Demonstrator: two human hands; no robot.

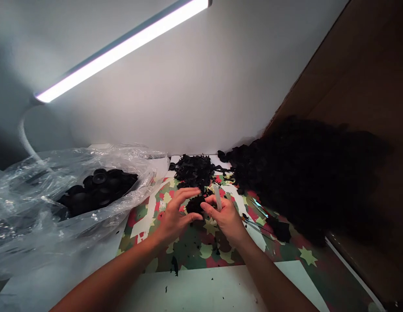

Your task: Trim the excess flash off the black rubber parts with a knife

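Observation:
My left hand (179,212) is curved with its thumb and fingers apart, at the left side of a small heap of black bits (195,204). I cannot tell whether it touches them. My right hand (225,214) is closed around a whitish, translucent stick-like tool (217,197), which stands nearly upright out of the fist. Its lower end is hidden by the fingers. The right thumb and index finger point at the black heap. Under both hands lies a patterned paper sheet (188,247) with stars and trees, dotted with black crumbs.
On the left, a clear plastic bag (149,182) holds round black rubbery parts (102,186). Behind my hands is a pile of black scraps (194,169). A large black heap (305,177) leans against cardboard (360,73) at right. Tweezers-like metal tools (258,227) lie nearby. A lamp (123,50) shines overhead.

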